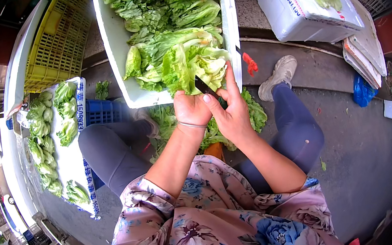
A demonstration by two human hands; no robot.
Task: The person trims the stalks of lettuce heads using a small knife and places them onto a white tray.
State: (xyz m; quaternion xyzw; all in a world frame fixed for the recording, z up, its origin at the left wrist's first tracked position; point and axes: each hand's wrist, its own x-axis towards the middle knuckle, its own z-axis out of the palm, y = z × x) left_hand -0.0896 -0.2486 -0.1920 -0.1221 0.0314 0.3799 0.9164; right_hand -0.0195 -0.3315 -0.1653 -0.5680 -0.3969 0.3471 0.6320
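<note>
Both hands meet just below the near edge of a white foam box (113, 59) full of leafy lettuce heads (192, 7). My right hand (231, 106) is closed around a knife with a dark blade (205, 87), its tip pointing up and left. Palm up, my left hand (193, 110) supports a loose-leafed lettuce head (192, 67) from below; the leaves hide its fingers. The blade lies across the base of that head; whether it is cutting cannot be told. Beneath the hands, loose lettuce leaves (254, 111) lie in a pile between the legs.
At left, a white foam lid (70, 157) bears rows of lettuce heads, beside a blue crate (103, 110) and a yellow plastic crate (55, 40). A closed white foam box (299, 4) with a lettuce piece on it stands at upper right. A blue plastic bag (364, 91) lies at right.
</note>
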